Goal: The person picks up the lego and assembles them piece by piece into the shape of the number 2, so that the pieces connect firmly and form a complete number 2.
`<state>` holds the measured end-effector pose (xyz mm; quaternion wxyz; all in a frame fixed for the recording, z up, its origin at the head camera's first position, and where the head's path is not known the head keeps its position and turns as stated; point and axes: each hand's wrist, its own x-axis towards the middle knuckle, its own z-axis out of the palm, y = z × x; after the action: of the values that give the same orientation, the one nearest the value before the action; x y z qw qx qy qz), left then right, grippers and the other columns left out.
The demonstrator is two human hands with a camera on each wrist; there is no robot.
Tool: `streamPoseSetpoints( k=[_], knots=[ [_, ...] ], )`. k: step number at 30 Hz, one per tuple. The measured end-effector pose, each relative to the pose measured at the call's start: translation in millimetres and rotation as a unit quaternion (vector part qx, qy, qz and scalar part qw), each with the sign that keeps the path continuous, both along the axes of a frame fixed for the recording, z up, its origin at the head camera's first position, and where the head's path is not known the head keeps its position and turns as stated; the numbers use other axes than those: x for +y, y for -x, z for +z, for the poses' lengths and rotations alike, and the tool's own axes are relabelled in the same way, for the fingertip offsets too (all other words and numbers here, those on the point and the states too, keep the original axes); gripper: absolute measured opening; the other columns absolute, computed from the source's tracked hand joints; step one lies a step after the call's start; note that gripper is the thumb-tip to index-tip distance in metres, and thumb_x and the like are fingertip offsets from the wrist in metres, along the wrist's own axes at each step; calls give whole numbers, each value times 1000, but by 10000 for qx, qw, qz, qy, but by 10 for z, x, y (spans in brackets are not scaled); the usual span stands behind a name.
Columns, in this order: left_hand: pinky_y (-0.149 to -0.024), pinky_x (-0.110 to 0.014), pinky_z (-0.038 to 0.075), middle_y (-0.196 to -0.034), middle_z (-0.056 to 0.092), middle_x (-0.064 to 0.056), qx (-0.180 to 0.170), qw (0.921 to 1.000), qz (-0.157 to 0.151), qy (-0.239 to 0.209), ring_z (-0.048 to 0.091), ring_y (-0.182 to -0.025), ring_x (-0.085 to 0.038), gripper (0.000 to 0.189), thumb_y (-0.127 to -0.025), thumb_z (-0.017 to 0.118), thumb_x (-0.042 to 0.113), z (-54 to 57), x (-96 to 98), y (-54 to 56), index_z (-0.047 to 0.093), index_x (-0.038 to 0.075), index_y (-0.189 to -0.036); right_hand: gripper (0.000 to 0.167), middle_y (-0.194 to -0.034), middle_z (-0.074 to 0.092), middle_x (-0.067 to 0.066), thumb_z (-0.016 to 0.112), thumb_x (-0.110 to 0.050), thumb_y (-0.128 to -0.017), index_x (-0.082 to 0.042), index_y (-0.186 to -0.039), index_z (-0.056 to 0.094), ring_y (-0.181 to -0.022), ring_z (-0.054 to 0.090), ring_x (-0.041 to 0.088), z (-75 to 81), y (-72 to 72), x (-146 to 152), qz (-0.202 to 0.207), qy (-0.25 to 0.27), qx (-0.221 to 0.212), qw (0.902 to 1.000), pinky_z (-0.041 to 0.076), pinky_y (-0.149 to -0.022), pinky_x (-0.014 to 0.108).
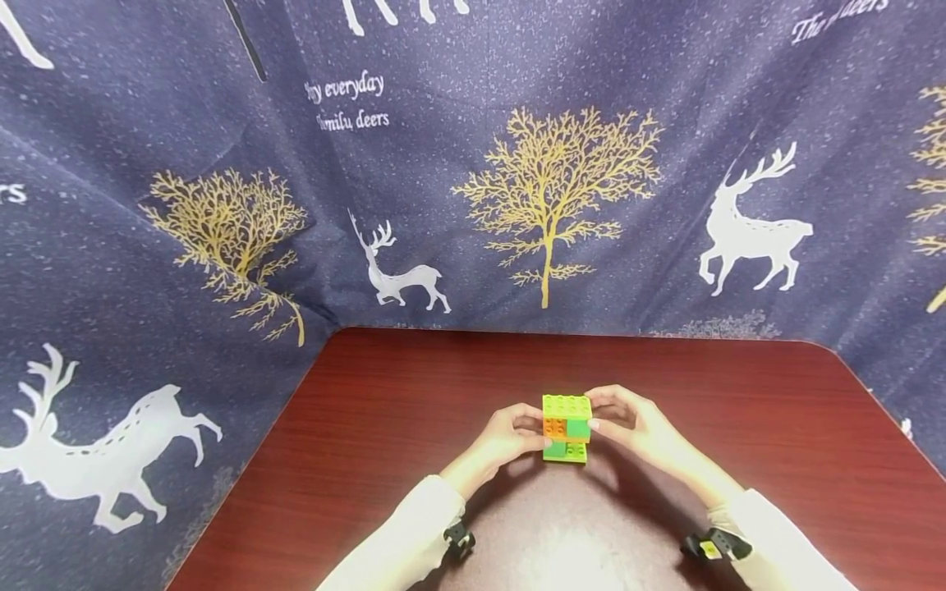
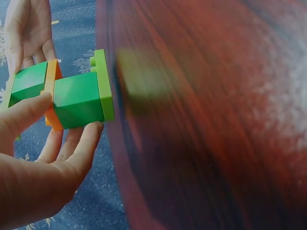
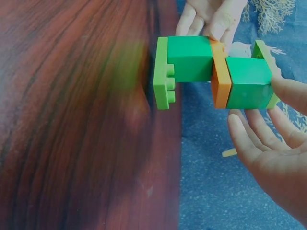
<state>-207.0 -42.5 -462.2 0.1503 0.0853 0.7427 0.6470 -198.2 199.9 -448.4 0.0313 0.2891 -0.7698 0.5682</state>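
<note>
A stack of toy building blocks (image 1: 567, 428) is held between both hands above the middle of the table. A lime plate (image 2: 104, 84) forms its bottom, with a green block (image 2: 79, 98) on one side. Over that lies an orange plate (image 3: 220, 76), then a second green block (image 3: 248, 84) on the opposite side, and a lime plate (image 1: 567, 405) on top. My left hand (image 1: 510, 437) pinches the lower green block and orange plate. With thumb and fingers, my right hand (image 1: 636, 420) grips the upper green block near the top plate. Whether the base touches the table cannot be told.
The reddish-brown wooden table (image 1: 414, 386) is glossy, with a bright glare near its front. Behind and beside it hangs a dark blue cloth (image 1: 473, 180) printed with deer and trees. Small dark wrist cameras are strapped at both white sleeves (image 1: 414, 525).
</note>
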Motion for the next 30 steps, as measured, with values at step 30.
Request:
streamPoseSetpoints(
  k=[30],
  knots=[
    [-82,-41,56,-101,69,-12,-114,9997,191,78,67,-85,-19,34,-80,76,7,63,-12,107,66,-4,-111,40,-117,61,21,65,-16,-92,3,-125,55,-99,65,15,38,152,-57,-507,450,-1102,9916,53,-86,42]
  ],
)
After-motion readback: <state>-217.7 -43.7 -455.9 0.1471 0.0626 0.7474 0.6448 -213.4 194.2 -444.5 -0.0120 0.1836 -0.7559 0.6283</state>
